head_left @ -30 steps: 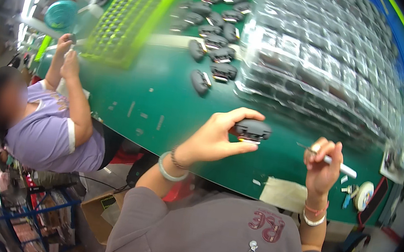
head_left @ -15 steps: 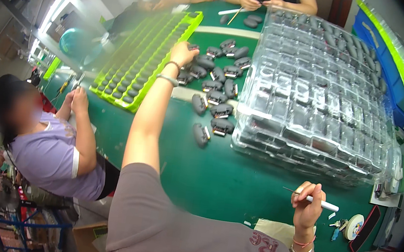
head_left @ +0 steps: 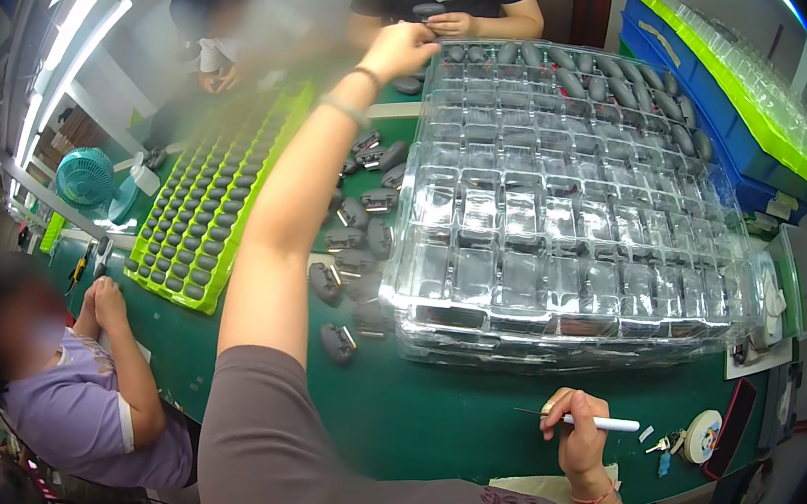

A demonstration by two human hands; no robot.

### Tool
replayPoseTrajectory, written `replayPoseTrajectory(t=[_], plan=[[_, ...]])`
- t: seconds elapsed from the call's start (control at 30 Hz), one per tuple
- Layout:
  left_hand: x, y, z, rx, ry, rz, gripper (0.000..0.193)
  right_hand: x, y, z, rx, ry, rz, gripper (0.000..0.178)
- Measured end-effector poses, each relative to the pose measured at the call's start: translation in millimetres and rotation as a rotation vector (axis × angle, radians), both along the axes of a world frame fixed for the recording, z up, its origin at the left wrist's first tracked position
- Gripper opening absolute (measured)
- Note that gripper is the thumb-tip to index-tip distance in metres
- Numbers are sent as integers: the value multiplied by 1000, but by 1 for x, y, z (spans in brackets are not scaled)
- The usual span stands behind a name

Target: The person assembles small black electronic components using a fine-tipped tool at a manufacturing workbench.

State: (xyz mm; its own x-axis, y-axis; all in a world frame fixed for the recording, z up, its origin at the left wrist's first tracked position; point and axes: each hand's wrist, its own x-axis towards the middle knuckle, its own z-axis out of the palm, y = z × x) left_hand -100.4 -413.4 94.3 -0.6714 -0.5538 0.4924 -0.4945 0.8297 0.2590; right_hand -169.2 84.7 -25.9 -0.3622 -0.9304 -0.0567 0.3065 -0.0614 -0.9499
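Observation:
My left hand (head_left: 400, 53) is stretched far forward, at the far left corner of a stack of clear plastic trays (head_left: 557, 316). Its fingers are drawn together, and whatever they may hold is hidden. Close beyond it, another person's hand (head_left: 452, 24) has a dark grey oval piece (head_left: 429, 10). My right hand (head_left: 585, 433) is closed around a slim white-handled tool (head_left: 616, 424) with a thin metal tip pointing left, low over the green table. Several dark oval housings (head_left: 339, 343) with exposed inner parts lie left of the trays, partly behind my left arm.
A lime-green tray (head_left: 219, 275) with rows of grey oval pieces stands at left. Blue bins (head_left: 685, 95) are at the back right. A tape roll (head_left: 702, 436) and a dark red phone-like slab (head_left: 730, 428) lie at right. A person in purple (head_left: 71, 413) sits at left.
My left hand has moved away from the loose housings, farther forward to the trays' far corner. The right hand still holds the white-handled tool. The whole view has shifted.

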Motion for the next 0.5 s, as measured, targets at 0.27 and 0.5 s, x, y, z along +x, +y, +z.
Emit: replayPoseTrajectory(t=[0.27,0.5], plan=[[-86,-11,-9,-113,-393,155,57,-10,-1,3,27,87,-36,46],[-95,-1,-3,80,-307,305,47,-16,3,5,-2,117,7,45]])
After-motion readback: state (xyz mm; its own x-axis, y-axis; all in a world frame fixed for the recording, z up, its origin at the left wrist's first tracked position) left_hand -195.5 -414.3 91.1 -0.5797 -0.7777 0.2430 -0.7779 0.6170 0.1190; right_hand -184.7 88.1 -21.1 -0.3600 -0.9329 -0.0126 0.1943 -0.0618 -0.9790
